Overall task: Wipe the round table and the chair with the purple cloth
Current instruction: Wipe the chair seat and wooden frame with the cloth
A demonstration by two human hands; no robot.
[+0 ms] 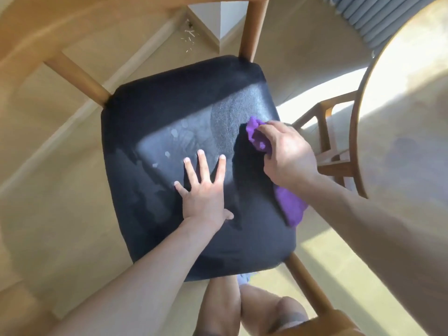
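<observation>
A wooden chair with a dark padded seat [169, 112] fills the middle of the view, seen from above. My left hand [204, 190] lies flat on the seat with fingers spread. My right hand [288, 154] grips the purple cloth [258, 134] at the seat's right edge; a fold of the cloth hangs out below my wrist. The round wooden table [407, 122] shows at the right edge, lit by sun.
A second wooden chair frame [324, 146] stands between the seat and the table. The chair's backrest rail curves across the top left. Small white scraps [190, 36] lie on the floor beyond the chair. My knees are below the seat's front edge.
</observation>
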